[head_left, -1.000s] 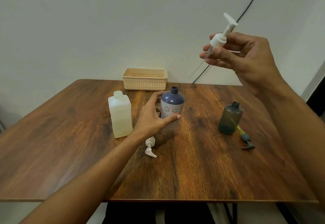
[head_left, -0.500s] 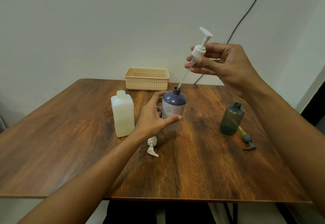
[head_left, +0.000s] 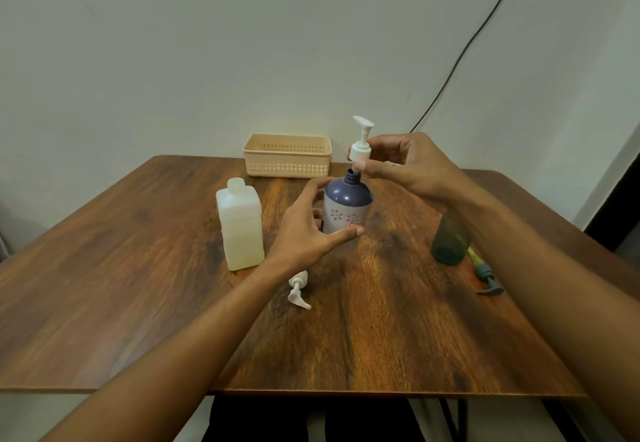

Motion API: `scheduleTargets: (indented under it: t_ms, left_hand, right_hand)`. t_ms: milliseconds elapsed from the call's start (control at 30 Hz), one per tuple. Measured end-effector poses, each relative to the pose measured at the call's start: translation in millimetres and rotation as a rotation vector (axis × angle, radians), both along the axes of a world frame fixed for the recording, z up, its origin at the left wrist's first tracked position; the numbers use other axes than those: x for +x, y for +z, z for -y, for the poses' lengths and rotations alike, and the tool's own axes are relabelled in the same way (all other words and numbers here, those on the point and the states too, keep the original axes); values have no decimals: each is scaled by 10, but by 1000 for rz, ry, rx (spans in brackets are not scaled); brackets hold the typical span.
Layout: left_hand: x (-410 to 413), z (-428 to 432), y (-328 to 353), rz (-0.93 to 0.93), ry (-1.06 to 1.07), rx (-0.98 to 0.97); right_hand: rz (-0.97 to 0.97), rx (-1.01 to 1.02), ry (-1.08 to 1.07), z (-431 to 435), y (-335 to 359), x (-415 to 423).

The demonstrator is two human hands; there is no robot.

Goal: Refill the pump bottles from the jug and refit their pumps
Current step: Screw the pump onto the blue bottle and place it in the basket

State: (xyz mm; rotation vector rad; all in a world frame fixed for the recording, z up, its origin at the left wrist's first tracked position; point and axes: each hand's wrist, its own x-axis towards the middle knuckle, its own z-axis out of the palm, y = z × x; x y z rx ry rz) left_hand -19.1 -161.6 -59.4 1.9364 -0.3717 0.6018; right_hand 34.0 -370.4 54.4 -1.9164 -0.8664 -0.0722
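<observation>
A purple bottle (head_left: pixel 347 204) with a flower print stands mid-table, and my left hand (head_left: pixel 306 230) is wrapped around its side. My right hand (head_left: pixel 403 161) pinches the collar of a white pump (head_left: pixel 361 143) just above the bottle's open neck; the pump's tube runs down into the neck. A translucent white jug (head_left: pixel 240 225) with no cap stands left of the bottle. A dark green bottle (head_left: pixel 450 242) stands at the right, partly behind my right forearm, with its green pump (head_left: pixel 485 273) lying on the table beside it. A second white pump (head_left: pixel 298 289) lies in front of my left wrist.
A beige perforated basket (head_left: pixel 287 161) sits at the table's back edge against the wall. A black cable (head_left: pixel 467 46) hangs down the wall at the right. The wooden table (head_left: pixel 138 285) has its front edge close to my body.
My right hand has come down and left with the white pump, from high above the table to just over the purple bottle, and the tube has gone into the neck. My left hand stayed on the bottle.
</observation>
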Motion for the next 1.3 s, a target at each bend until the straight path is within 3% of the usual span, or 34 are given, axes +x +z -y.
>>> scheduleTargets:
  t_ms: [1300]
  left_hand:
    - [-36,95,-81,-10,-13,-11]
  right_hand:
    - [-132,-35,-4,31,-225,104]
